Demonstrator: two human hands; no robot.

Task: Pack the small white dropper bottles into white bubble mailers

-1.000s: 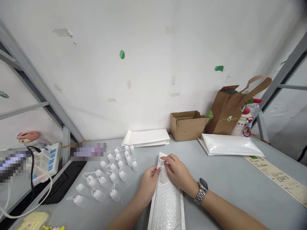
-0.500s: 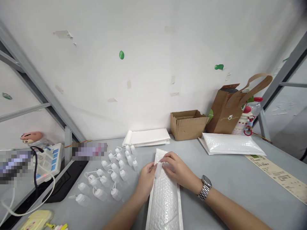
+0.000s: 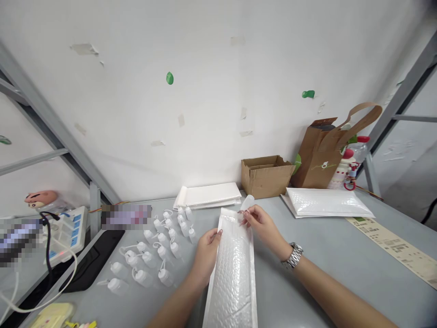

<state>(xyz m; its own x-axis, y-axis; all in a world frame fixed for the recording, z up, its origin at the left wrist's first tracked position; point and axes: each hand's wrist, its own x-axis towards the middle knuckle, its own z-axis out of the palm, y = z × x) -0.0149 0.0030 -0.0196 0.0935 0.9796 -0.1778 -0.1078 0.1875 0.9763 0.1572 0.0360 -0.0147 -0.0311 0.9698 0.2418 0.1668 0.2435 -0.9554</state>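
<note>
A long white bubble mailer (image 3: 234, 269) lies lengthwise in front of me, its top end pointing toward the wall. My left hand (image 3: 206, 253) pinches the mailer's left edge near that end. Beside the top right corner, my right hand (image 3: 262, 225) is closed on a translucent strip (image 3: 247, 202), which sticks up beyond the fingertips. It looks like peel-off backing. To the left of my left hand stand several small translucent squeeze bottles (image 3: 163, 253) with white tethered caps.
Flat white mailers (image 3: 208, 195) lie against the wall, beside an open cardboard box (image 3: 268, 180) and a brown paper bag (image 3: 316, 164). At right are a puffed mailer (image 3: 329, 202) and a printed paper strip (image 3: 392, 246). A power strip (image 3: 70, 232) with cables sits at left.
The translucent strip was over the mailer between both hands; my right hand has moved it up and right, off the mailer's end. My left hand stays on the edge.
</note>
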